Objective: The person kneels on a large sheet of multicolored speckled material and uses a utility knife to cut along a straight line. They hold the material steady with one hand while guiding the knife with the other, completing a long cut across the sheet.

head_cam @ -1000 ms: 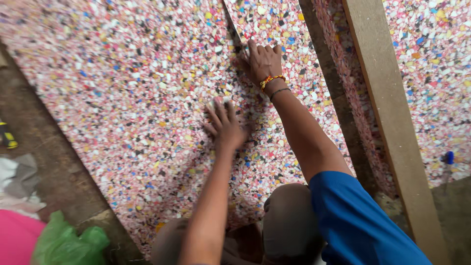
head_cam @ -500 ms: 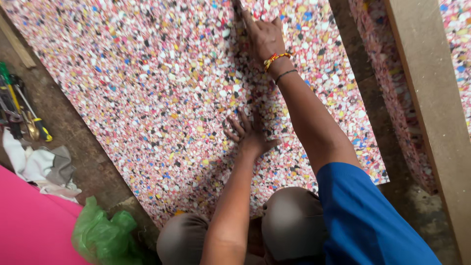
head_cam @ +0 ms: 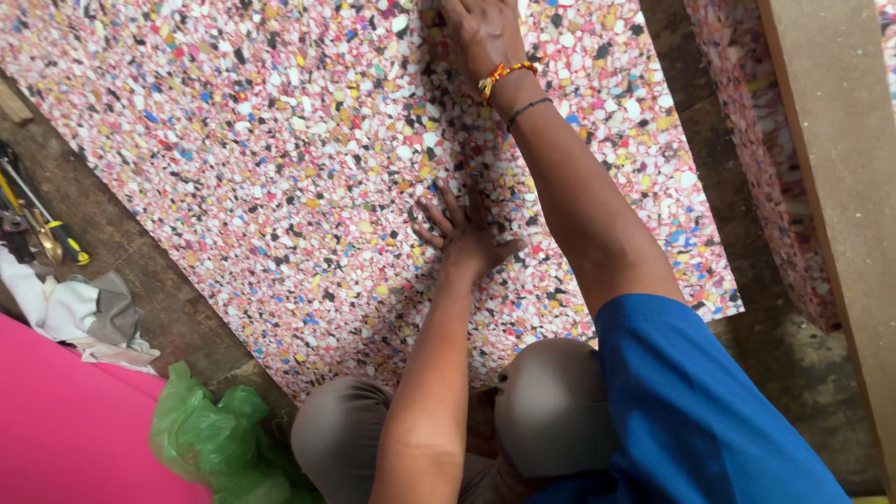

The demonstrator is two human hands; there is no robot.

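The foam sheet filling most of the frame is speckled all over: white, pink, red, yellow, blue and black flecks packed tight. A second foam slab at upper right carries the same speckle. The board along the right edge is plain tan. The sleeve at lower right is bright blue; the trousers at bottom centre are grey-brown. On the right wrist sit an orange-and-yellow thread band and a thin dark band. At lower left, a green bag, a flat pink surface and white-grey rags. The floor is dull brown.
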